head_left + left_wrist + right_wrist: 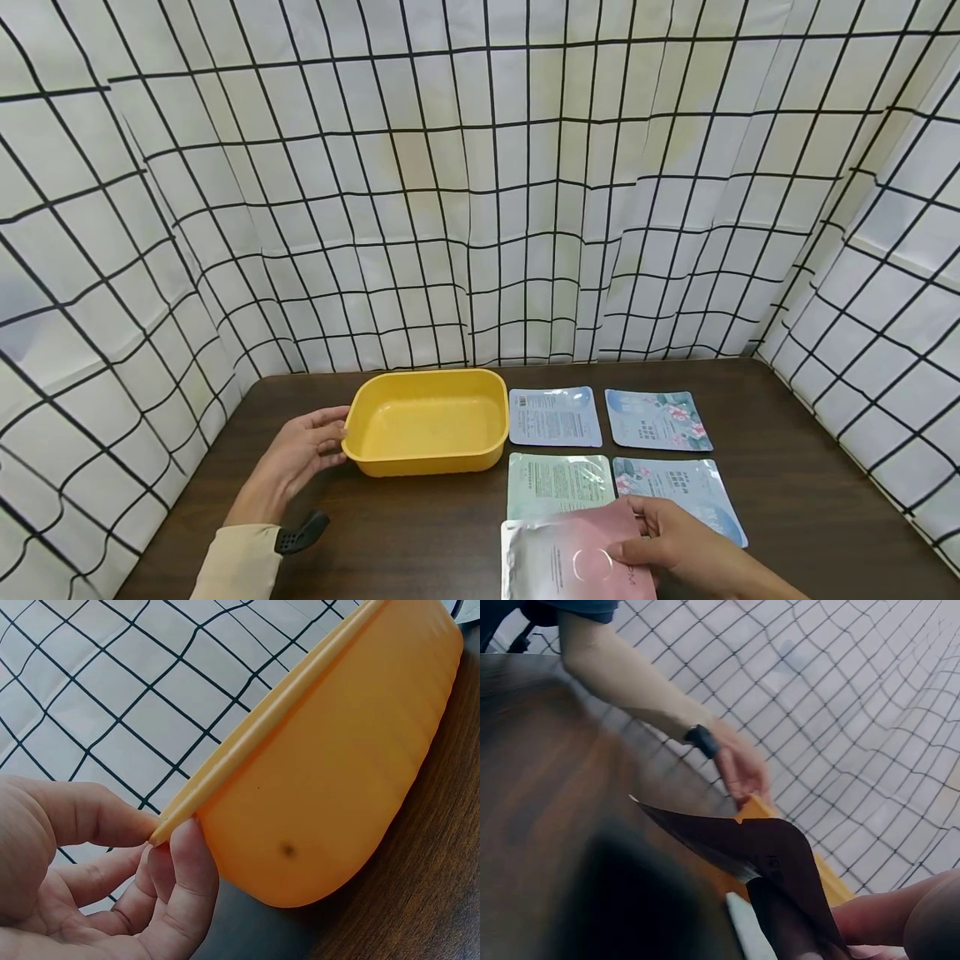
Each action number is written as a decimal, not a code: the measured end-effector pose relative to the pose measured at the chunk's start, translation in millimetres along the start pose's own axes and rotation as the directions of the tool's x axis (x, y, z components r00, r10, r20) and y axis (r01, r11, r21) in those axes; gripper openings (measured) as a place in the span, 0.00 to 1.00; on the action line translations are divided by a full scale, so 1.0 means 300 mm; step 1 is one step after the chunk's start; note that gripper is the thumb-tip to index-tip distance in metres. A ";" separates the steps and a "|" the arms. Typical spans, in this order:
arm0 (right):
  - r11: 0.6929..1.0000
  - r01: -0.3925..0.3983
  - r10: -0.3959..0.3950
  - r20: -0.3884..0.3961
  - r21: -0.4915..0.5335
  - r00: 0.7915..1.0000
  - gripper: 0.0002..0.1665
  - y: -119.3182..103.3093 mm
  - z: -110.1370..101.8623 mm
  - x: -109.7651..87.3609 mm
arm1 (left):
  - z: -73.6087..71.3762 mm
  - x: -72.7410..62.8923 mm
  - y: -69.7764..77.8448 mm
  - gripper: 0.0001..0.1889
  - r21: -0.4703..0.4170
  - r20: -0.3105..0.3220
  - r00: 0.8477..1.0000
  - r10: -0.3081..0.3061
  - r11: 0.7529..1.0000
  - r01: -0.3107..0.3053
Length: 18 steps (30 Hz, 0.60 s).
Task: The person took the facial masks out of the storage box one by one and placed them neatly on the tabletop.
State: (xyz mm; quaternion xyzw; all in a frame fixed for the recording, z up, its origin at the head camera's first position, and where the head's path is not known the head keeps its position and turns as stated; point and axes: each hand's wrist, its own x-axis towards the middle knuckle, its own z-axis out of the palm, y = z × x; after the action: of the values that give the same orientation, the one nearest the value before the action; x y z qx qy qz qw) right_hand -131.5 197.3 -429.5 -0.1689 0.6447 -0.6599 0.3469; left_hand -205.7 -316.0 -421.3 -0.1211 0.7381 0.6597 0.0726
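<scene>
My left hand (300,454) pinches the left end of a yellow plastic basin (427,464), its thumb and fingers on either side of the rim (262,731) in the left wrist view. Inside, the basin shows nothing. Low on the right, my right hand (663,537) grips a pink and silver sheet-mask packet (551,562) by its right side, thumb on top. The packet bends in the right wrist view and overlaps the lower edge of a green packet (558,483). Part of a blue floral packet (686,492) lies behind the right hand.
Two more blue packets lie flat farther back, one with its printed text up (553,418), one with flowers (658,421). The dark wooden table (405,533) ends at a white cloth wall with black grid lines (480,208).
</scene>
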 end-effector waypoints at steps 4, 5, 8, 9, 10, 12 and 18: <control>0.999 -0.025 0.025 0.012 -0.025 1.000 0.22 0.038 0.012 -0.005 | -0.008 0.000 0.002 0.32 -0.013 0.034 0.999 0.019 1.000 -0.018; 0.998 -0.037 0.038 0.018 -0.055 0.999 0.22 0.042 0.010 -0.006 | -0.010 0.001 0.003 0.31 -0.016 0.041 0.999 0.023 1.000 -0.022; 0.988 -0.041 0.045 0.022 -0.151 0.999 0.21 0.048 0.005 -0.004 | -0.015 0.003 0.008 0.31 -0.021 0.050 0.998 0.033 0.999 -0.032; 0.984 -0.024 0.031 0.037 -0.177 0.999 0.21 0.051 0.002 -0.003 | -0.016 0.004 0.009 0.31 -0.020 0.047 0.998 0.033 0.999 -0.032; 0.980 -0.011 0.022 0.051 -0.197 0.998 0.21 0.051 0.001 -0.003 | -0.016 0.004 0.010 0.30 -0.021 0.042 0.999 0.032 0.999 -0.031; 0.976 0.008 0.003 0.051 -0.219 0.999 0.19 0.052 0.003 -0.003 | -0.016 0.005 0.010 0.30 -0.018 0.045 0.998 0.035 0.999 -0.034; 0.879 -0.018 0.006 -0.028 -0.477 1.000 0.15 0.031 0.013 -0.018 | -0.012 0.005 0.007 0.31 -0.016 0.046 0.999 0.025 1.000 -0.024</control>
State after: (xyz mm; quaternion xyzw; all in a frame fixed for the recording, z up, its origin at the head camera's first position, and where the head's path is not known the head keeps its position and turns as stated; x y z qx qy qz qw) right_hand -122.8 198.8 -437.0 -0.2366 0.7926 -0.4810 0.2906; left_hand -207.5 -319.4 -419.3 -0.0975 0.7327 0.6687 0.0805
